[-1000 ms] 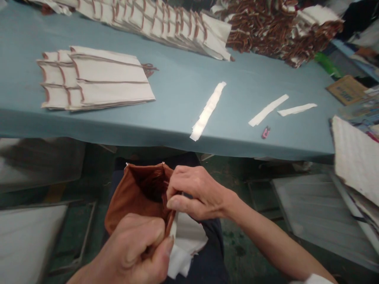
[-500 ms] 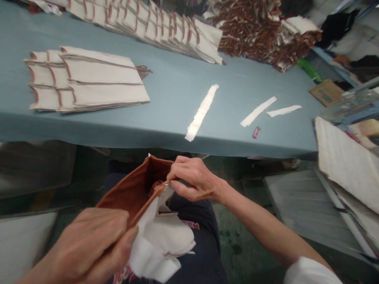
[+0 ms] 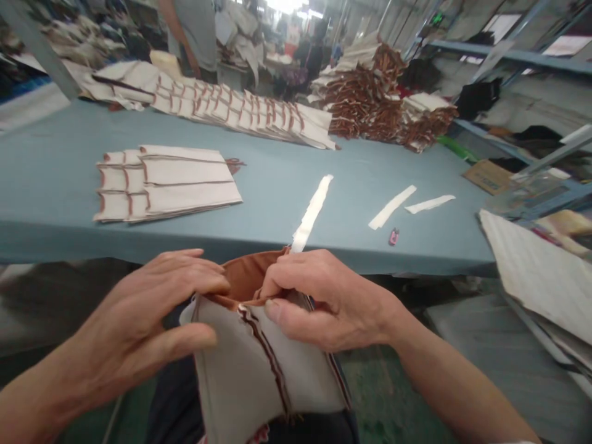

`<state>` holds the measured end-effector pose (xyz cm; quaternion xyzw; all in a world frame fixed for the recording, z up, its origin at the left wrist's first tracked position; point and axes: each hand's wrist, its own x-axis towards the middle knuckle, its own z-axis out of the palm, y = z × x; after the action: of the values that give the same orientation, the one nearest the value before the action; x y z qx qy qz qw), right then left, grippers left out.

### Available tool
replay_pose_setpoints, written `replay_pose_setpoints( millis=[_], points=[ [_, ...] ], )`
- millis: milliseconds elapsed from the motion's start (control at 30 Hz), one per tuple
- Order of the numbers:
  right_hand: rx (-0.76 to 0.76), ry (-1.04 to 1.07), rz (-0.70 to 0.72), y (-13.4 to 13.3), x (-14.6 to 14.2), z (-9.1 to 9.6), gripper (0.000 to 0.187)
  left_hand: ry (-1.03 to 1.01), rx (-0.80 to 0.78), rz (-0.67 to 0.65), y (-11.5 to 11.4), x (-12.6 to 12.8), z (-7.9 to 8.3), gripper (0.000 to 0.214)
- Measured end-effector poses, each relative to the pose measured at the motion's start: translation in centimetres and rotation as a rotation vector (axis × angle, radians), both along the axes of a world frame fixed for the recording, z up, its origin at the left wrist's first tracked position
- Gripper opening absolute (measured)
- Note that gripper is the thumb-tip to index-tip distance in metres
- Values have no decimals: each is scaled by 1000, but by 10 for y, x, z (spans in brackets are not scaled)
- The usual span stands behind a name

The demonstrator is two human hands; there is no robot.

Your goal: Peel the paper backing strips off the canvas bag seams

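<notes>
A cream cloth bag [image 3: 259,364] with a brown lining and a brown striped seam hangs open-mouthed over my lap, below the table's front edge. My left hand [image 3: 152,314] pinches the bag's left rim, thumb on the outside and fingers over the lining. At the right rim my right hand [image 3: 319,296] is closed, fingers curled inside the opening and thumb pressed on the outer cloth. The two hands are close together at the mouth of the bag.
A blue-covered table [image 3: 277,185] carries a stack of folded cream bags [image 3: 166,182], white cloth strips [image 3: 312,209], and a small pink object [image 3: 393,236]. Long rows of bags [image 3: 240,114] and brown-trimmed piles [image 3: 370,98] lie at the back. A person stands beyond the table [image 3: 189,31]. Shelving is at right.
The bag has been turned so its cream outside faces me and the brown lining sits inside. My left hand rose to the rim. The view tilted up, showing the room beyond.
</notes>
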<state>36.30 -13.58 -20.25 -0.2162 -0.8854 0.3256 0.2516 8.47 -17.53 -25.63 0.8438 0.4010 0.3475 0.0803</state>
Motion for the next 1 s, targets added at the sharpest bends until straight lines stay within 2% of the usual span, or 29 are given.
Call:
replay_pose_setpoints(
  millis=[67,200,400,533,633,767,1000],
  points=[
    [-21,14,-4,1,-1,-1,17,15,-81,-120,5,9,12,22],
    [-57,9,-45,2,0,-4,15,8,-149,-208,14,18,25,19],
    [-110,8,-112,-1,-4,-19,16,-7,-201,-230,13,29,16,22],
    [-252,107,-70,0,-6,-26,16,-51,-231,-242,7,35,12,27],
    [-338,198,-13,2,-7,-29,3,-145,-319,-271,5,38,12,30],
    [-368,245,-29,1,-10,-32,18,-211,-436,-276,6,41,11,32],
    [-396,220,-68,0,-6,-37,14,-181,-459,-261,5,41,13,22]
  ],
)
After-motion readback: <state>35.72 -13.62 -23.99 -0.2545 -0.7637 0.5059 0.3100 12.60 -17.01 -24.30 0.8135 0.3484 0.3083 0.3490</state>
